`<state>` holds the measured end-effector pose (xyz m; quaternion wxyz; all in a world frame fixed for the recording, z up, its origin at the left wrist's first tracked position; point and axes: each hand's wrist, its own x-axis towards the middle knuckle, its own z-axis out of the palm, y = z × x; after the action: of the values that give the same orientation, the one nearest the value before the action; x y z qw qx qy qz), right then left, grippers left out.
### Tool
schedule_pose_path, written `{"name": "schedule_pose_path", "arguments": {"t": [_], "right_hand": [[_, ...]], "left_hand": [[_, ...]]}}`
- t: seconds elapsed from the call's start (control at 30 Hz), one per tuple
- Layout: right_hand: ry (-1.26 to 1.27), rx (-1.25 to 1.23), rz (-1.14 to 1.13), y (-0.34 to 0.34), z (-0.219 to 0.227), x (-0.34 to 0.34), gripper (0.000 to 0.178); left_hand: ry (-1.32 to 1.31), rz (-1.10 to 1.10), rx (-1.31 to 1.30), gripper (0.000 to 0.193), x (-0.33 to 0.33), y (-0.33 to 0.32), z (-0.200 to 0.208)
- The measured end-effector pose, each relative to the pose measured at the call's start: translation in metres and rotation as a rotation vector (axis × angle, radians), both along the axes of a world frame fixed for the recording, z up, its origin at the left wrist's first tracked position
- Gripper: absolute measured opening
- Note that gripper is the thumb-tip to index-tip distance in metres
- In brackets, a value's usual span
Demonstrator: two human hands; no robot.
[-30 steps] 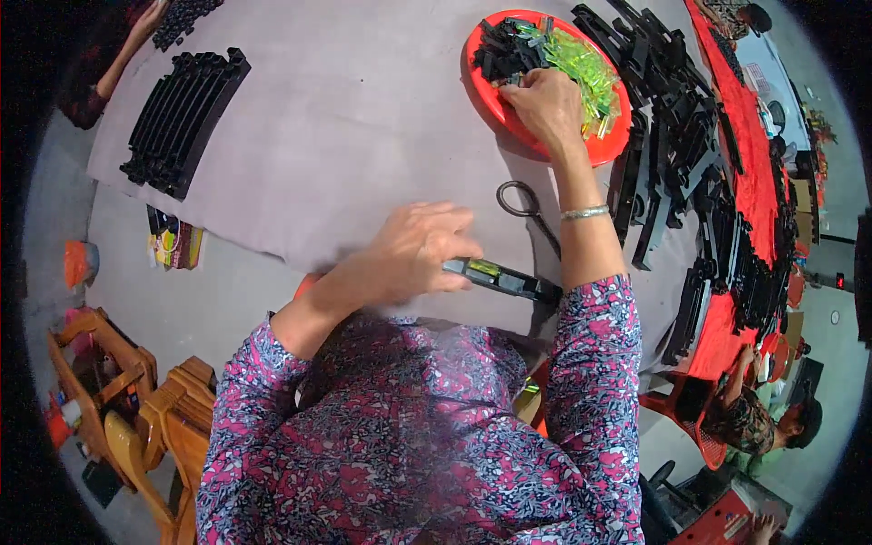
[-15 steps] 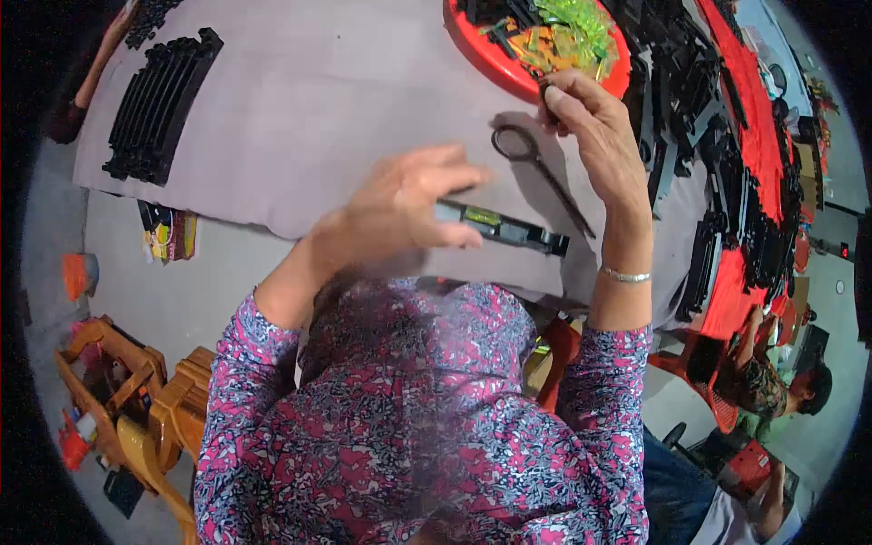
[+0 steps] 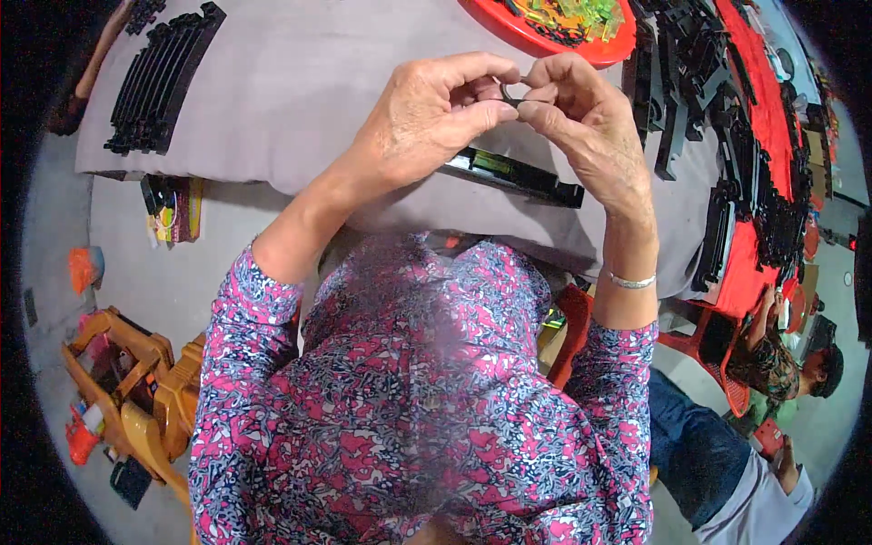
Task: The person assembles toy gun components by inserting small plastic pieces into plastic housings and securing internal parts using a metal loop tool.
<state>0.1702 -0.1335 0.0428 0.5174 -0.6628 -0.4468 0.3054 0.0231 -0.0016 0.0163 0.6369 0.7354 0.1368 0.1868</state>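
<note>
Above the table, my left hand (image 3: pixel 413 123) and my right hand (image 3: pixel 599 136) meet fingertip to fingertip. Thumbs and fingers of both pinch a small dark curved piece (image 3: pixel 512 98), mostly covered by the fingertips. I cannot tell if it belongs to the dark ring-ended tool seen earlier, as that tool's spot is now behind my right hand. Below my hands, near the table's front edge, lies a long black bar (image 3: pixel 540 182) with a yellow-green see-through insert, partly covered by my left hand.
Beyond my hands stands a red round tray (image 3: pixel 520 38) with green, orange and black small pieces. Black bars (image 3: pixel 163 86) lie in a row at the left. Many black parts (image 3: pixel 672 104) lie at the right, beside red cloth (image 3: pixel 770 118). Other people sit at the right.
My left hand has come up and right to meet my right hand, and its fingers have closed on the small piece. The ring-ended tool no longer shows. The whole view has shifted slightly.
</note>
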Motion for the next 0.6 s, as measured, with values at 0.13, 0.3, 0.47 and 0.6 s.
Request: {"name": "schedule_pose_path", "arguments": {"t": [0.13, 0.3, 0.47, 0.6], "right_hand": [[-0.137, -0.183, -0.111, -0.013, 0.005, -0.004, 0.017], [0.187, -0.163, -0.192, -0.025, -0.004, -0.011, 0.016], [0.556, -0.093, -0.254, -0.031, -0.006, -0.018, 0.016], [0.578, -0.108, -0.273, -0.035, -0.007, -0.014, 0.013]], "left_hand": [[-0.024, 0.027, -0.024, 0.034, -0.002, -0.003, -0.006], [-0.114, 0.043, 0.119, 0.036, 0.001, -0.008, -0.008], [-0.415, 0.106, 0.629, 0.040, 0.007, -0.004, -0.014], [-0.486, 0.058, 0.799, 0.040, 0.005, -0.005, -0.007]]}}
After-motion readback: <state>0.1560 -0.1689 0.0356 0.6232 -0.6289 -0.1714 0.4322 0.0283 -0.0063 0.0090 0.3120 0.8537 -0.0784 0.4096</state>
